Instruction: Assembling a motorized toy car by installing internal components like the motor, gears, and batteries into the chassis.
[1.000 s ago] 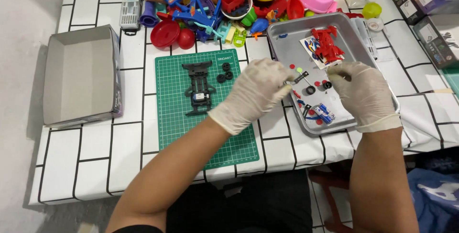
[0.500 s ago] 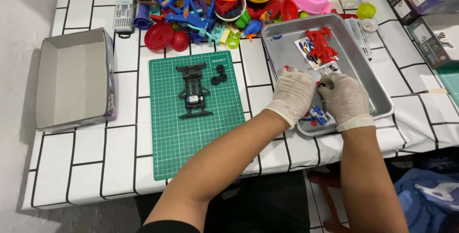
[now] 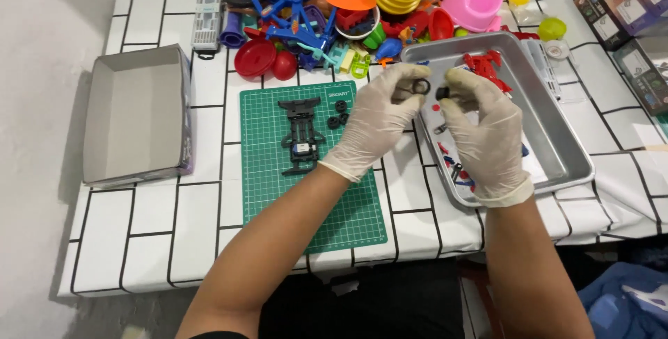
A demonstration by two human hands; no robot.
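Left hand (image 3: 376, 127), gloved white, pinches a small black ring-shaped tyre (image 3: 421, 87) between thumb and forefinger, the remaining fingers curled loosely beneath. Right hand (image 3: 487, 134), also gloved, pinches a small black wheel (image 3: 442, 93) at its fingertips, the other fingers bent and close together. The two parts sit just beside each other, facing — whether they touch cannot be told. Both are held above the near-left part of a metal tray (image 3: 563, 151), which lies on the right side of the white tablecloth with a black brick-line pattern (image 3: 149, 231). In the tray: a red car body part (image 3: 487, 68) toward the far side, and small red, blue and black pieces (image 3: 456, 168) scattered under the right hand, partly hidden by it. Left of the hands lies a green cutting mat (image 3: 278, 193); on it rests a black toy-car chassis (image 3: 301, 137), flat, with a few loose black wheels (image 3: 339, 113) just to its right. Further left — an open grey cardboard box (image 3: 136, 116), well apart from the mat's contents. Along the far edge of the table a heap of colourful plastic toys (image 3: 334, 19), including a blue bicycle model and a yellow stack of rings.
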